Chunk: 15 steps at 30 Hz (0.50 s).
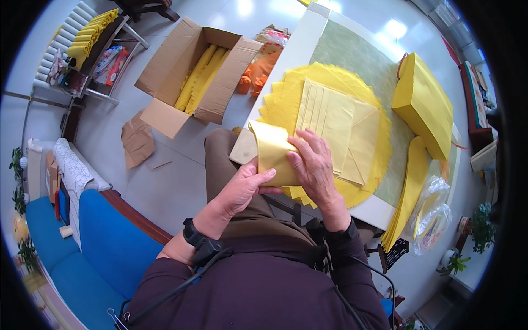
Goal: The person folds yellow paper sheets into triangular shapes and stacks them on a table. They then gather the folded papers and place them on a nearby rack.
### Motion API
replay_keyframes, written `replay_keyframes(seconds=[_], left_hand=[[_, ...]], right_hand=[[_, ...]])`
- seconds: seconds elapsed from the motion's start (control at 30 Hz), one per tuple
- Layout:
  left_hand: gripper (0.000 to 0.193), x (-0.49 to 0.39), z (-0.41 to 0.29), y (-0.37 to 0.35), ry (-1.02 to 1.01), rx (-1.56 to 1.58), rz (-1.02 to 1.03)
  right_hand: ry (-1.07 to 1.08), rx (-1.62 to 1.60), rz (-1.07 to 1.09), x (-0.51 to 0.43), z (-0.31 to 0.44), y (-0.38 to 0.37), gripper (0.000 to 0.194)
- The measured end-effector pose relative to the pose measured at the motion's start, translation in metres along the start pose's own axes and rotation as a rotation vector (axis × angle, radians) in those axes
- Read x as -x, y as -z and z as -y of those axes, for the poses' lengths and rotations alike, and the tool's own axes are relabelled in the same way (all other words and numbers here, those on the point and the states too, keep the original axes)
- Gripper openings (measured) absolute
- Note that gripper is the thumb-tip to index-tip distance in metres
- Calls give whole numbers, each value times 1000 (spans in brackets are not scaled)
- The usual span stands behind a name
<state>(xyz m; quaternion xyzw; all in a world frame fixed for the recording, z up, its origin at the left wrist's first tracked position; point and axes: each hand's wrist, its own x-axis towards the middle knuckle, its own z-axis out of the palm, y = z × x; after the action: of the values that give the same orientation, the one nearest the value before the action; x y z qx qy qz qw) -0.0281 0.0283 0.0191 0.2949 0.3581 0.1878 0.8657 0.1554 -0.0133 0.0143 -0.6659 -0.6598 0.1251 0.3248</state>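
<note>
My left hand point(243, 185) grips the lower left edge of a folded sheet of shiny yellow paper point(270, 152), its thumb on the top face. On the paper's right side rests my right hand point(311, 163), its fingers slightly spread; whether it pinches the paper cannot be told. The folded paper is held up at the table's near left edge, its upper left end curving. Beside it on the table lie pale yellow folded papers point(326, 123), overlapping in a stack. Under them a round, fanned pile of yellow sheets point(284, 99) with jagged edges spreads out.
The table point(350, 41) has a green top and pale border. At its right stand a yellow block-shaped package point(425, 103), long folded yellow strips point(406, 194) and a clear plastic bag point(431, 214). Left on the floor sits an open cardboard box point(169, 70) holding yellow rolls. A blue sofa point(111, 235) is lower left.
</note>
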Motion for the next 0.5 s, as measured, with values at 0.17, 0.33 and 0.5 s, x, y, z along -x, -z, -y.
replay_keyframes(seconds=[0.17, 0.33, 0.5], left_hand=[[44, 2, 1, 3, 14, -3, 4], [55, 4, -2, 4, -6, 45, 4], [62, 4, -9, 11, -8, 48, 26]], right_hand=[[-14, -152, -161, 10, 3, -11, 17], [8, -182, -183, 0, 22, 1, 15], [-59, -830, 162, 6, 75, 87, 18]])
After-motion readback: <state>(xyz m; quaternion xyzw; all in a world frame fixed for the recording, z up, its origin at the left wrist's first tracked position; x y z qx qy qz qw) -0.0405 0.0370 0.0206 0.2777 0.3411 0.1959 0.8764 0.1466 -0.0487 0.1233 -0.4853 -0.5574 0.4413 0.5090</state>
